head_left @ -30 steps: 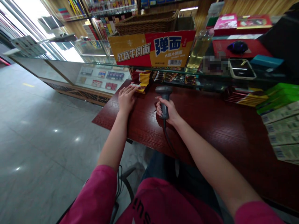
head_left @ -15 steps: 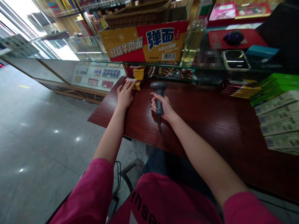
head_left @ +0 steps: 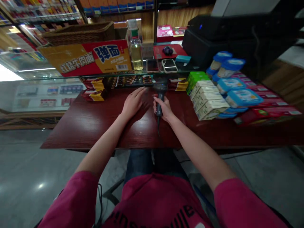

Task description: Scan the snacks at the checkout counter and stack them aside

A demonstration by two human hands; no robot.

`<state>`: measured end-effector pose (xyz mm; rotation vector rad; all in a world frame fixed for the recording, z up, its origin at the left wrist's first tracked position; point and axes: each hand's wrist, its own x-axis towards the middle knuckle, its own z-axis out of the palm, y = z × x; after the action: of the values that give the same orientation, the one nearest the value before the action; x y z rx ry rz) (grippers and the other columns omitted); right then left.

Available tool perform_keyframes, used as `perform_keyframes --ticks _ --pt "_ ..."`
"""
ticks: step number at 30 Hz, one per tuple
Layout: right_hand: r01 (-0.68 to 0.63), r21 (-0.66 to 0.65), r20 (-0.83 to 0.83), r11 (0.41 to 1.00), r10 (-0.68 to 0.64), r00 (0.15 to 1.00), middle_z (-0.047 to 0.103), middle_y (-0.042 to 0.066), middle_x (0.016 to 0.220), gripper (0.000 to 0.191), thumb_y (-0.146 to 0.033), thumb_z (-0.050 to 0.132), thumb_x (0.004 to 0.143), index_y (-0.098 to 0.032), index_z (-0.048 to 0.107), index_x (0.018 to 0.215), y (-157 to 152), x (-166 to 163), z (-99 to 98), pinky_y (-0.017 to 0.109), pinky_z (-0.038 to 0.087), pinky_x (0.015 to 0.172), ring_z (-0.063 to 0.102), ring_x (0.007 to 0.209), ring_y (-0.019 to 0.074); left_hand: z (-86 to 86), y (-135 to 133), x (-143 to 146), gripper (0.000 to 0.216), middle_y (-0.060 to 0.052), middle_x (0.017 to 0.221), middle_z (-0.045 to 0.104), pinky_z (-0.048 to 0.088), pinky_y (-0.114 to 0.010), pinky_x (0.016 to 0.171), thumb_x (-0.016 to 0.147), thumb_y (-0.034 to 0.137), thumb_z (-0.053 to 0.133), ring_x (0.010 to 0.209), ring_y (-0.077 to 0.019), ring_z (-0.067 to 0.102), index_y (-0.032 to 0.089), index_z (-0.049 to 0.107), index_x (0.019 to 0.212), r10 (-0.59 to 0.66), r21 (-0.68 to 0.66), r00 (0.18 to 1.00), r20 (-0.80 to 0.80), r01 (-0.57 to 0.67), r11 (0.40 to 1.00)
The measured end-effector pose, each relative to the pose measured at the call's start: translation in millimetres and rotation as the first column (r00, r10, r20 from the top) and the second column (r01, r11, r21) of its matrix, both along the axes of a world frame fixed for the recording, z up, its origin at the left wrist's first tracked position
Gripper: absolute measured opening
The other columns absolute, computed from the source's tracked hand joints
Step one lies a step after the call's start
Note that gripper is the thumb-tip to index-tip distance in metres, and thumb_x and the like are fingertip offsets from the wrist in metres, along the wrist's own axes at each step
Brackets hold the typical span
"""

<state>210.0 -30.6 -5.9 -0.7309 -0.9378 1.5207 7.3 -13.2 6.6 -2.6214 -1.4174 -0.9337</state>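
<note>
Because right hand (head_left: 163,107) curls firmly around scanner (head_left: 161,94) by its handle, scanner head sits clear of fingers, presumably for free aiming. Left of scanner: left hand (head_left: 132,104) empty, fingers extended; contact with tabletop (head_left: 99,123) unclear. Right of scanner: cartons (head_left: 207,99) stacked closely, likely saving space.

Bare arms outstretched, a person extends the left forearm (head_left: 102,144) and right forearm (head_left: 199,144) forward and inward. The left hand (head_left: 133,102), palm down, lies flat-fingered, its straight fingers (head_left: 139,91) angled ahead and to the right. Nearby but apart, the right hand (head_left: 164,108) closes in a grip, fingers curled, wrist nearly straight.
</note>
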Motion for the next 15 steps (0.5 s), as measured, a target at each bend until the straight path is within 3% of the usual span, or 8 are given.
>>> perform_keyframes --ticks 4,8,11,15 --pt "0.081 -0.017 0.019 0.997 -0.08 0.997 0.056 -0.014 0.058 0.057 -0.049 0.089 0.071 -0.026 0.052 0.107 -15 61 1.0 0.021 0.038 0.037 0.048 0.039 0.0088 -6.1 47 88 0.069 -0.013 0.168 0.049 0.039 -0.043 0.129 0.094 0.012 0.05 0.157 -0.0234 0.046 0.021 0.046 0.162 -0.107 -0.02 0.987 0.116 0.11 0.994" --pt "0.141 -0.041 -0.04 0.989 -0.143 0.989 0.055 -0.014 0.058 0.057 -0.051 0.089 0.071 -0.026 0.052 0.107 -29 95 -1.9 0.021 0.036 0.036 0.047 0.039 0.0085 -9.9 76 146 0.076 -0.014 0.173 0.042 0.034 -0.047 0.131 0.091 0.006 0.051 0.163 -0.0256 0.036 0.019 0.042 0.165 -0.124 -0.048 0.988 0.094 0.129 0.99" --pt "0.152 -0.049 -0.084 0.987 -0.156 0.984 0.054 -0.014 0.057 0.055 -0.051 0.087 0.073 -0.025 0.053 0.107 -31 101 -4.2 0.021 0.035 0.036 0.046 0.039 0.0083 -12.1 85 161 0.078 -0.01 0.174 0.041 0.026 -0.056 0.134 0.089 0.005 0.057 0.166 -0.0289 0.029 0.023 0.045 0.164 -0.108 -0.067 0.994 0.032 0.11 0.992" --pt "0.124 -0.039 -0.063 0.991 -0.127 0.99 0.055 -0.013 0.058 0.055 -0.05 0.087 0.072 -0.024 0.055 0.108 -30 97 -3.7 0.021 0.036 0.036 0.047 0.04 0.0082 -13.7 89 153 0.056 -0.008 0.156 0.064 0.028 -0.055 0.133 0.097 0.008 0.054 0.161 -0.0262 0.04 0.028 0.063 0.148 -0.076 -0.03 0.994 0.074 0.078 0.997"
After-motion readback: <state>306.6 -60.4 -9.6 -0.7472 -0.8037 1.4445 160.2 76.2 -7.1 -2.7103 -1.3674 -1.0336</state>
